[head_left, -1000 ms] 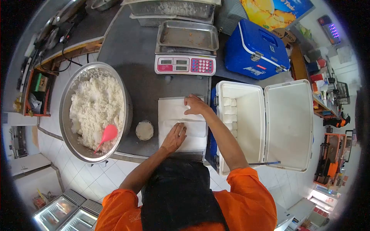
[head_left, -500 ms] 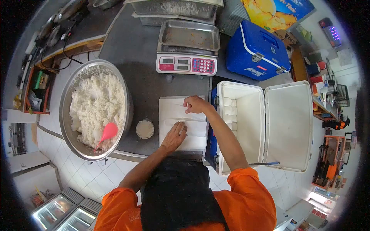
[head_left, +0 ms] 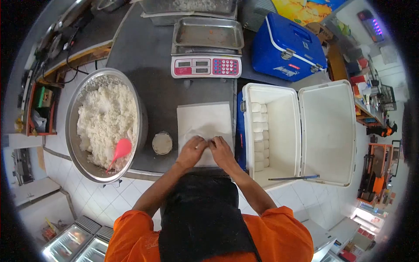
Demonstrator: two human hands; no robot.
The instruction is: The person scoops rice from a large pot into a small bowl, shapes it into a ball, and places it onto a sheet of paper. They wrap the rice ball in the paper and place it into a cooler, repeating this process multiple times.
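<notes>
A stack of white paper sheets (head_left: 204,114) lies on the dark table in front of me. My left hand (head_left: 192,153) and my right hand (head_left: 221,153) are side by side at its near part, fingers curled and closed on the top sheet of paper. Just beyond my fingertips the sheet bulges up; what lies under it is hidden. To the left of the stack stands a small round bowl (head_left: 162,143) with a whitish content. Farther left, a large metal pot (head_left: 71,126) holds cooked white rice (head_left: 104,115), with a pink rice paddle (head_left: 121,149) resting on it.
At the right stands an open cooler (head_left: 281,131) with several white packets (head_left: 260,135) along its left wall; its lid (head_left: 327,135) is swung outward. A scale (head_left: 206,67) with a metal tray (head_left: 208,33) is beyond the paper. Behind the open cooler sits a closed blue cooler (head_left: 288,48).
My right hand has come down from the stack's far right edge to beside my left hand. Both hands now hold the paper's near part, and the sheet has bunched up.
</notes>
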